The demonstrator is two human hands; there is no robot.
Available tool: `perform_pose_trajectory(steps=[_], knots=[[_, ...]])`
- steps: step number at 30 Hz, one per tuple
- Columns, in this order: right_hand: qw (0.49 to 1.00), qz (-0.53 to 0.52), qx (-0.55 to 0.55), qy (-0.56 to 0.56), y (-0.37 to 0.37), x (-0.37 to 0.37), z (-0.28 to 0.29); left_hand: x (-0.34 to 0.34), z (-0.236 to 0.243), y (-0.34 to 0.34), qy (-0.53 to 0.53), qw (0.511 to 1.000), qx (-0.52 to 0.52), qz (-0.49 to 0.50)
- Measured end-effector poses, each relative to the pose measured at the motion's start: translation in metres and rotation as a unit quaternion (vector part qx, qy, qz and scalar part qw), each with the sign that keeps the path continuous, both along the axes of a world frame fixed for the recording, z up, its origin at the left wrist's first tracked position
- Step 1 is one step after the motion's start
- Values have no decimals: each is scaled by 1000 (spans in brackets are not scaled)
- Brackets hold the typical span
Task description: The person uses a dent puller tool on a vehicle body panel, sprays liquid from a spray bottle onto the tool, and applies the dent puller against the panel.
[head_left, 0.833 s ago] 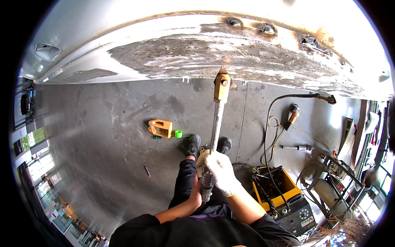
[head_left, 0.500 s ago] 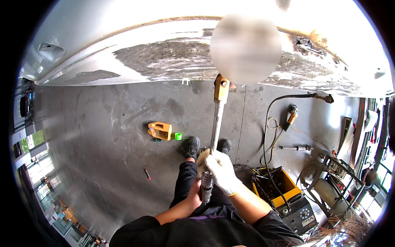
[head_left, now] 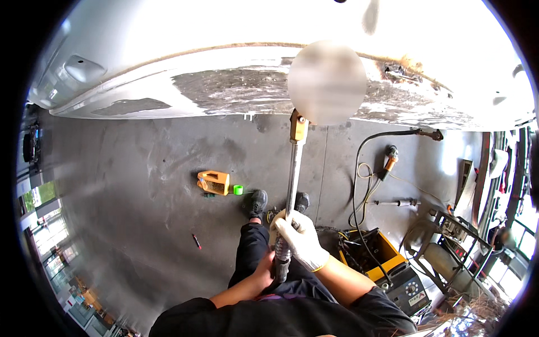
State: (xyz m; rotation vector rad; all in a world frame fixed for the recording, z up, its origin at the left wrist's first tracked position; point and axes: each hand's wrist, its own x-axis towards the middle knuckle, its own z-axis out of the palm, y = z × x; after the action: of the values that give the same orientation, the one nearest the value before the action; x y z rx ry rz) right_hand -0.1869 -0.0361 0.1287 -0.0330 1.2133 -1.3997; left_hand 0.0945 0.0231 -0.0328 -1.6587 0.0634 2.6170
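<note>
My right hand (head_left: 300, 238), in a white glove, grips the shaft of a long metal rod tool (head_left: 292, 180) with a yellow-orange head (head_left: 298, 127). The head sits up against the lower edge of a large white, sanded car body panel (head_left: 236, 84). Just below the gloved hand, my bare left hand (head_left: 264, 269) wraps the tool's dark ribbed handle end. The rod runs nearly straight up from my lap to the panel. A blurred round patch (head_left: 327, 82) hides the panel right above the tool's head.
An orange container (head_left: 213, 182) with a green cap (head_left: 238, 190) beside it lies on the grey concrete floor (head_left: 129, 196). A yellow machine (head_left: 387, 264) with black cables (head_left: 359, 191) stands at right, near a metal stand (head_left: 449, 247). A small red tool (head_left: 196, 241) lies at left.
Both hands keep their grip on the rod tool. The view has shifted slightly, and the tool's head stays against the panel's lower edge.
</note>
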Motion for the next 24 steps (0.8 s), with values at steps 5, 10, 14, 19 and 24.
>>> perform_pose_trajectory(steps=[5, 10, 14, 19, 24], knots=[[997, -68, 9, -24, -7, 2, 0, -21, 38, -10, 50, 983, -176, 10], [994, 7, -88, -70, 4, -12, -2, -11, 25, -33, 169, 956, 193, -146], [999, -18, -36, -19, 12, -14, -6, -25, 39, 0, 14, 988, -150, -25], [999, -25, -36, -7, 14, -9, -15, -28, 43, -11, 42, 988, -108, -98], [999, -16, -49, 6, 9, -10, -16, -22, 32, -3, 10, 994, -91, -64]])
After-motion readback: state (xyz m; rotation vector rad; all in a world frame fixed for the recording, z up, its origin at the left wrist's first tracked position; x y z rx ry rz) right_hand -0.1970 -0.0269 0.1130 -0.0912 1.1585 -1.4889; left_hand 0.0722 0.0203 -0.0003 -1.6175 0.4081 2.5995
